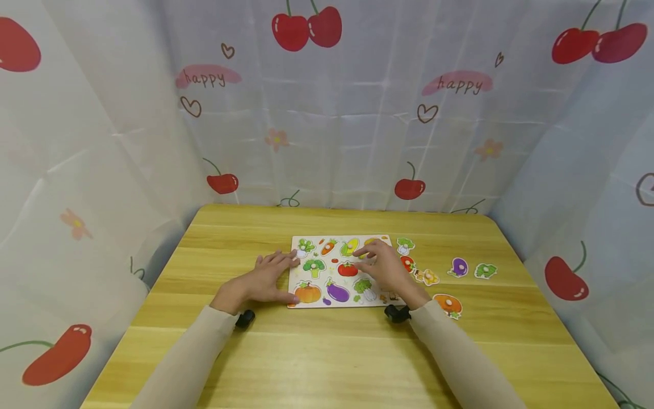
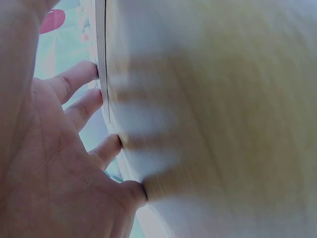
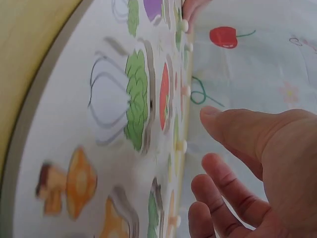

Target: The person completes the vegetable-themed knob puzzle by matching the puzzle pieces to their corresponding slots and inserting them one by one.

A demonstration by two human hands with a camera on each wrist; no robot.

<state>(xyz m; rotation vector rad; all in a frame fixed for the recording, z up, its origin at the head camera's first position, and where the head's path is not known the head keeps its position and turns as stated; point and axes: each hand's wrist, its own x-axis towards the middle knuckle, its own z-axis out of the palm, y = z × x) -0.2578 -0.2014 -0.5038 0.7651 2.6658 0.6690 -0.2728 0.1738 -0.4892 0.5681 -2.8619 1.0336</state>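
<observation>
A white board (image 1: 327,287) printed with vegetables lies on the table, with knobs standing up from it in the right wrist view. My left hand (image 1: 268,278) spreads its fingers at the board's left edge, thumb by the orange pumpkin (image 1: 307,293); in the left wrist view its fingertips (image 2: 91,96) press down on the surface. Over the board's right half hovers my right hand (image 1: 385,270), near the yellow corn (image 1: 350,246) and the red tomato (image 1: 347,269). Its thumb and fingers stand apart with nothing between them in the right wrist view. Part of the board's right side is hidden under it.
Loose vegetable pieces lie right of the board: a leafy cabbage (image 1: 405,246), a tomato (image 1: 407,263), a yellow piece (image 1: 430,277), an eggplant (image 1: 459,267), a green piece (image 1: 485,271) and a pumpkin (image 1: 448,305). A cherry-printed curtain (image 1: 332,113) surrounds the wooden table (image 1: 327,358).
</observation>
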